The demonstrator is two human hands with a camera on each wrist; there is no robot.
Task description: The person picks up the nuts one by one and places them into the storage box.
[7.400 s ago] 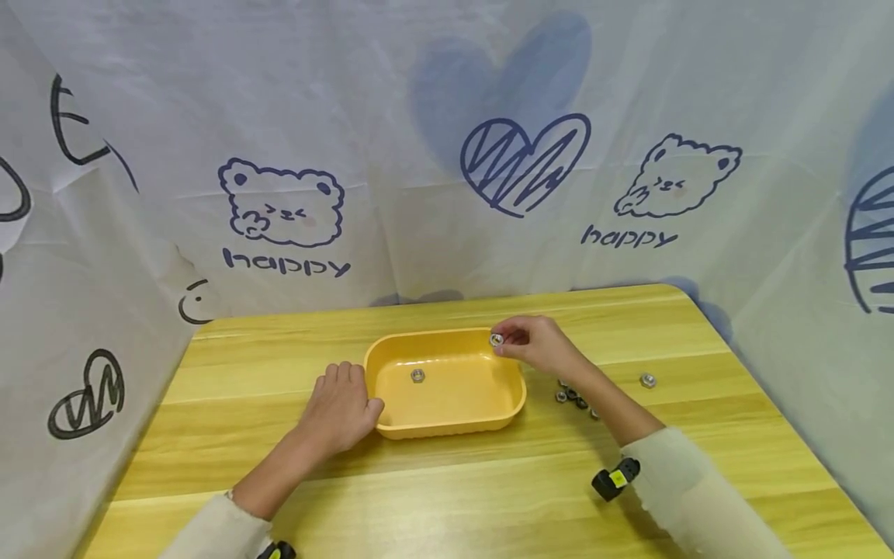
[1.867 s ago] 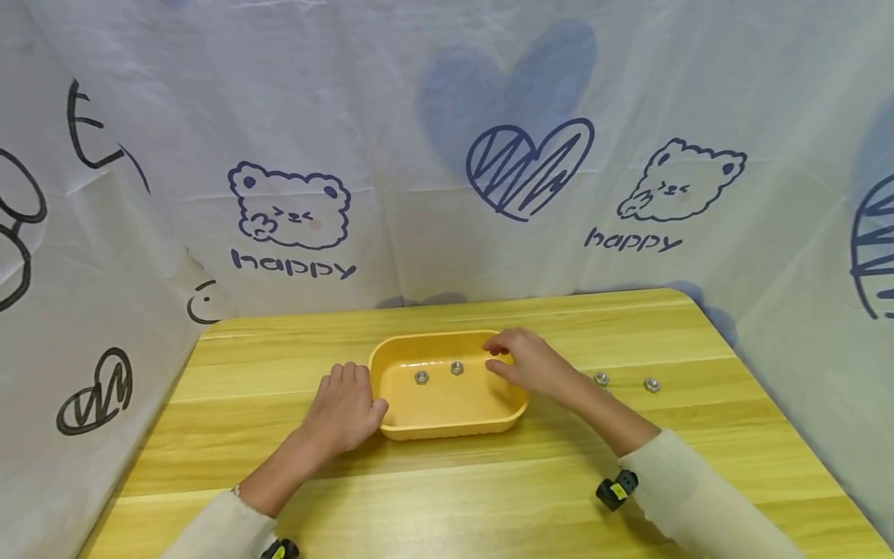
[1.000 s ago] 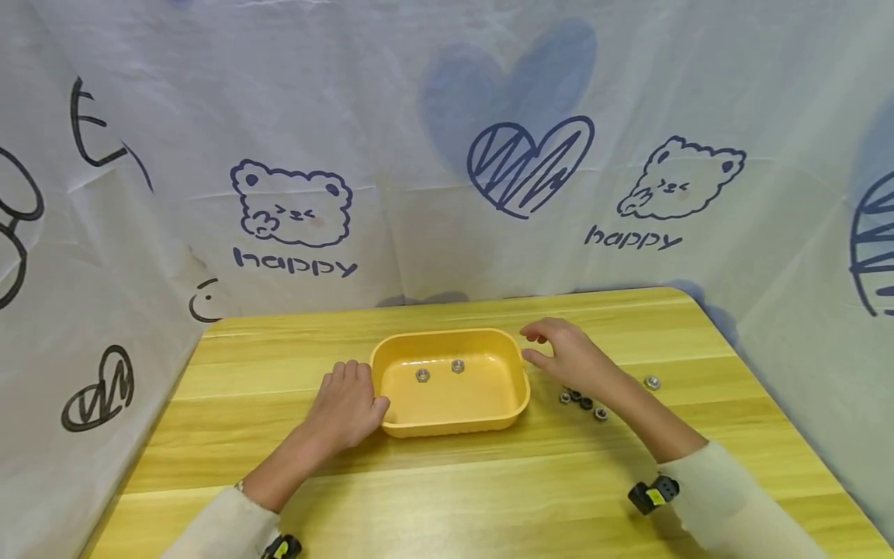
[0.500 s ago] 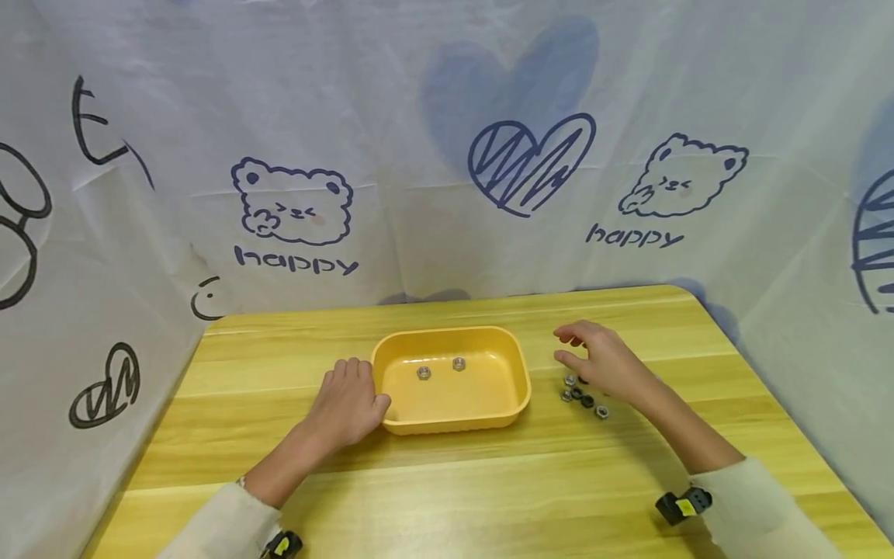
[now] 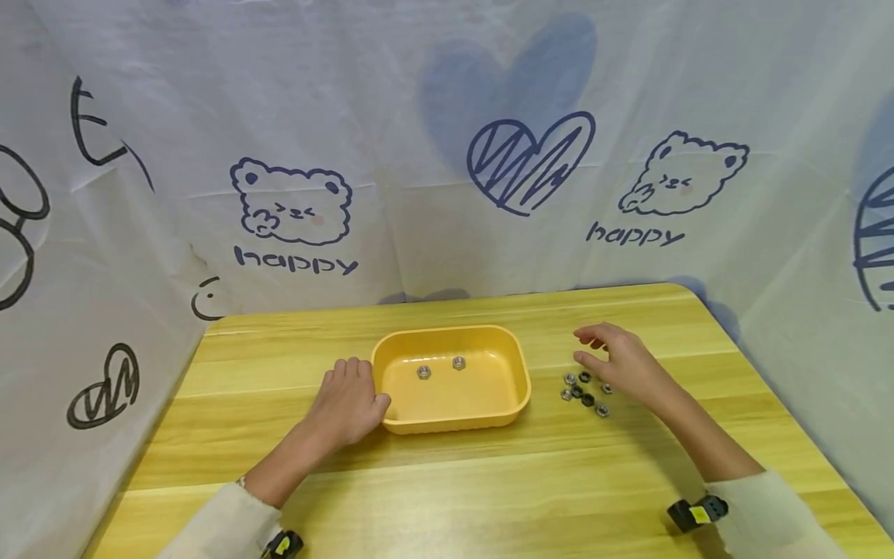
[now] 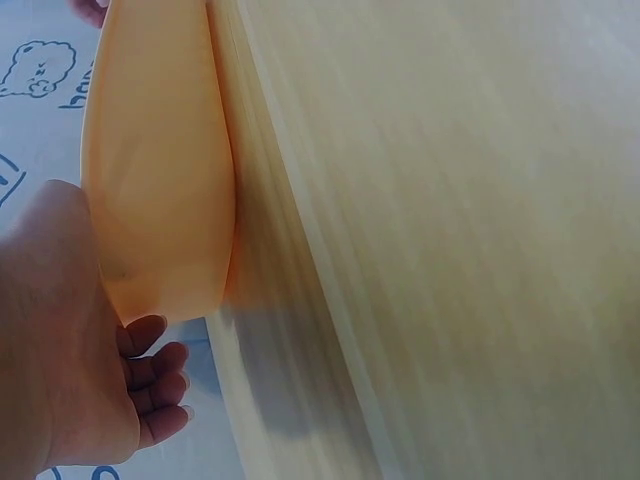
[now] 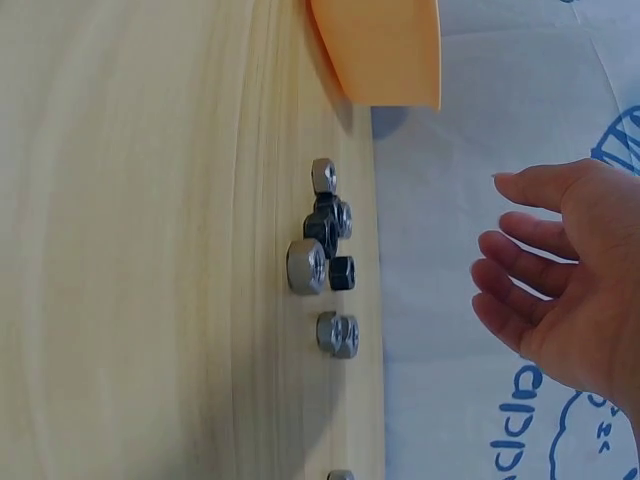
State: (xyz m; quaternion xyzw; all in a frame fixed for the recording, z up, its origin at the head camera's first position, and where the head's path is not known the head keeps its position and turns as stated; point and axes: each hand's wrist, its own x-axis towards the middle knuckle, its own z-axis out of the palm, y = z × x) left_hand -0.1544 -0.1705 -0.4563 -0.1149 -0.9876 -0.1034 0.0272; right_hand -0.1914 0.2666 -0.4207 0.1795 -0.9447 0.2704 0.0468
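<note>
With the right hand [image 5: 624, 363] hovering, fingers [image 7: 520, 235] spread and empty, just over the nuts [image 5: 583, 392], I'd pinch a single one cleanly while the left hand [image 5: 347, 404] rests flat against the tray [image 5: 454, 415] on the surface [image 5: 489, 481].

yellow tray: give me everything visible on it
The yellow tray is a shallow rounded-rectangle dish, apparently plastic, with a smooth rolled rim and faint ribbing on its near wall. It sits upright and flat on the wooden table, near the middle. Two silver hex nuts lie apart inside, toward the far wall. The left hand rests against its left end, thumb at the near corner. The right hand is clear of it.
</note>
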